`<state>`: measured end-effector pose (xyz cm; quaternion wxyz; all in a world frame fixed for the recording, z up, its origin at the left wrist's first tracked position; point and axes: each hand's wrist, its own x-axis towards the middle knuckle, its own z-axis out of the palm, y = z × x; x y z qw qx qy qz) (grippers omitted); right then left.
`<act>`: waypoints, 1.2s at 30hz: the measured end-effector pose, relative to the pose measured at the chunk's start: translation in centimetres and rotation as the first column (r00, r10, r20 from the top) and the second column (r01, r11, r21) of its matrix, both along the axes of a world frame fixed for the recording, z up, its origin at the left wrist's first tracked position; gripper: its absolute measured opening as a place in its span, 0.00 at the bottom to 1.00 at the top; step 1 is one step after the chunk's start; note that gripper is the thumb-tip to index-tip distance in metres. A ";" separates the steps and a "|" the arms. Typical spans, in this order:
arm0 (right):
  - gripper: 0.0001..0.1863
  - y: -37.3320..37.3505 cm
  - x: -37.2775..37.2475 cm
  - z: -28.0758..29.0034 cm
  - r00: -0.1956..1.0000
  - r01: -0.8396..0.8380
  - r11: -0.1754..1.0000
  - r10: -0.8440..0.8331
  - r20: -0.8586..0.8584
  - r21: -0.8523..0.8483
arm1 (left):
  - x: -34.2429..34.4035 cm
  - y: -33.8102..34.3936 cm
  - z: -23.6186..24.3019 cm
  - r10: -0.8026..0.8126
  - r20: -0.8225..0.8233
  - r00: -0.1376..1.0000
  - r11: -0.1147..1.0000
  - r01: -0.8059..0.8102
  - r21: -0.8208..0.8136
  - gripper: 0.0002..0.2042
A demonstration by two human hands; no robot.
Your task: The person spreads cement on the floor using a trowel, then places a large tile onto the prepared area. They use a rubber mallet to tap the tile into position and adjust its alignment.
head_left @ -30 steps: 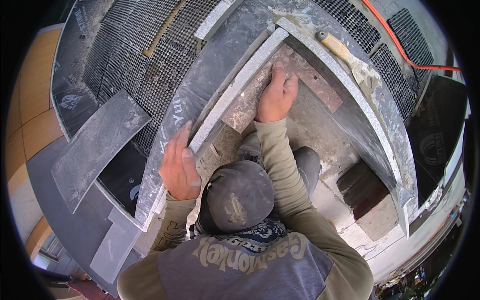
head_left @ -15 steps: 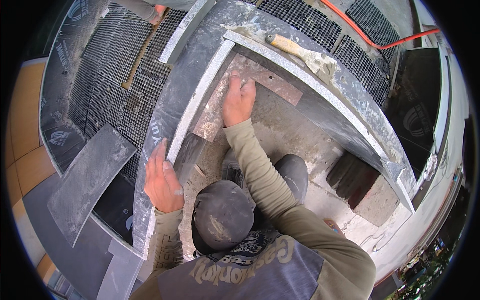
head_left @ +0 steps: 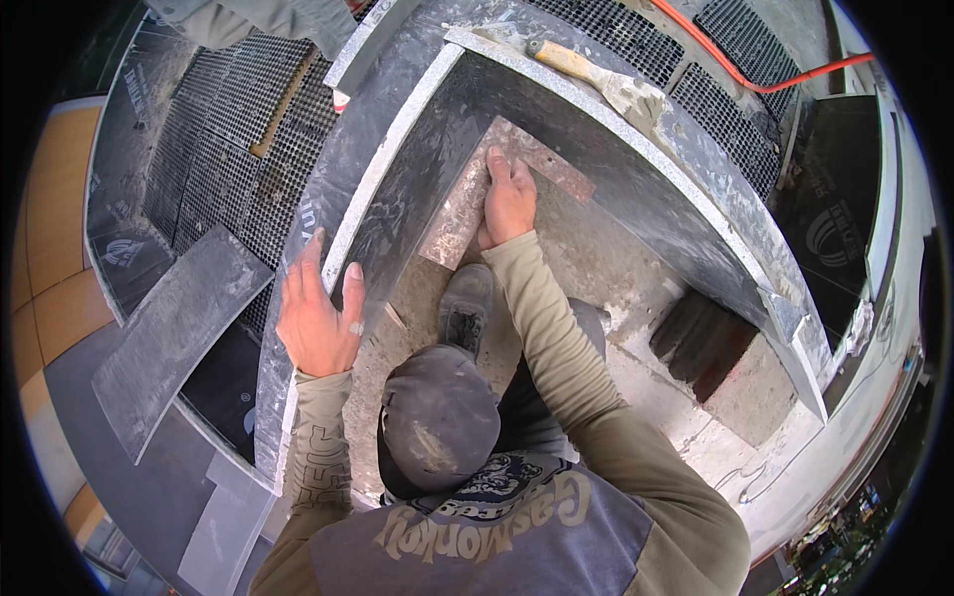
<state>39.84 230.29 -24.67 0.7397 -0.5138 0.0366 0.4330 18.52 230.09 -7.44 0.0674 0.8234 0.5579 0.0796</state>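
Observation:
My right hand is closed round one leg of a flat, mottled reddish-brown L-shaped square, thumb on its upper face. The square's corner points away from me, apart from the corner where two grey stone slabs meet. Fingers stretched and thumb spread, my left hand lies at the pale top edge of the left slab. Whether its fingertips press on the slab I cannot tell. The longer right slab curves away to the right in this view.
A scraper with a wooden handle lies beyond the right slab. Black studded mats and an orange hose are farther off. A loose grey slab rests at left; a block stands at right. Another person's grey sleeve reaches in at top left.
My right hand has drawn the square back from the slabs' corner, toward me and rightward. My left thumb has spread away from the slab edge. The other person's arm has moved farther into view.

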 end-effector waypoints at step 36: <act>0.09 -24.2 6.5 -4.0 0.314 -0.247 0.767 0.641 0.700 -0.592 | -7.0 2.6 6.6 -0.088 0.574 0.814 0.994 0.037 0.100 0.24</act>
